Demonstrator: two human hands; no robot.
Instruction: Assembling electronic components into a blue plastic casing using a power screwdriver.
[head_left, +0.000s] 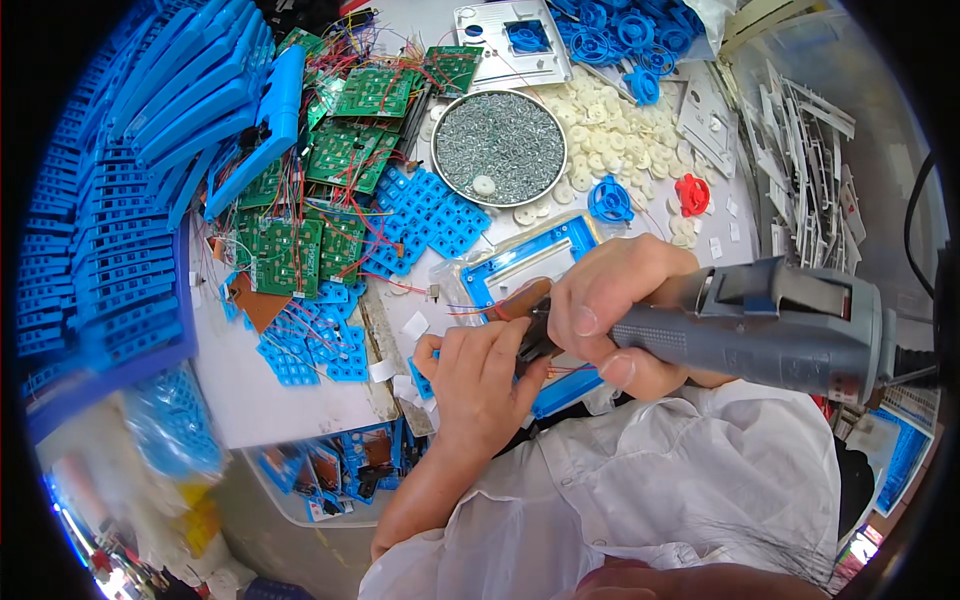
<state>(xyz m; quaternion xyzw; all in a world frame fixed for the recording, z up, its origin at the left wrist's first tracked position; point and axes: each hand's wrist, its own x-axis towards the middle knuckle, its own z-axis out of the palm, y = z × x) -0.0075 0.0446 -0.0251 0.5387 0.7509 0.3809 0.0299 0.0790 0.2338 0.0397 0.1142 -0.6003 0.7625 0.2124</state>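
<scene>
The right hand point(618, 300) clamps a grey electric screwdriver point(740, 335). The left hand point(480, 385) overlaps a blue frame point(520, 252); its grip is unclear.

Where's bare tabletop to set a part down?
A bare patch of white tabletop lies front left, between the blue grid pieces and the table's near edge. Crowded: the green circuit boards across to the cream discs, and around the blue frame by the left hand.

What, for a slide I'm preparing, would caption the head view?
Right hand grips a grey corded tool, left hand close by, over a blue frame; green circuit boards lie nearby.
</scene>
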